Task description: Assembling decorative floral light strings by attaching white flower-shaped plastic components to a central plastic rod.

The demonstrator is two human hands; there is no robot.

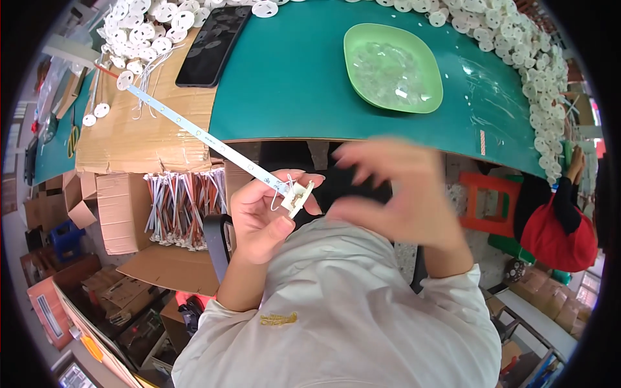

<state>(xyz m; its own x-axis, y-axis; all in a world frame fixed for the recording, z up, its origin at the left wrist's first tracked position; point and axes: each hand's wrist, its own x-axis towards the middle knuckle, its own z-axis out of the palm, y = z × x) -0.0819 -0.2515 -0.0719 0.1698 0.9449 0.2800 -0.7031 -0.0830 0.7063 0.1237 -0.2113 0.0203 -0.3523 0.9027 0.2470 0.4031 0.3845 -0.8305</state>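
Observation:
In my left hand (pixel 262 216) is the near end of a long, narrow LED strip (pixel 206 138), pinched between thumb and fingers. A small white end piece (pixel 299 199) with a thin white wire (pixel 282 194) sits at that end, by my fingertips. The strip slants up to the left, its far end by a round white disc (pixel 125 80) over the cardboard. Blurred by motion, my right hand (pixel 401 191) hovers to the right of the end piece. Its thumb and fingers are apart, and nothing shows between them.
On the green table (pixel 291 84) stands a light green bowl (pixel 437 84) of small clear pieces. White round discs (pixel 155 29) are heaped along its far and right edges. A black phone (pixel 213 46) lies at left. Below is a box of bundled strips (pixel 187 210). Another person (pixel 559 226) sits at right.

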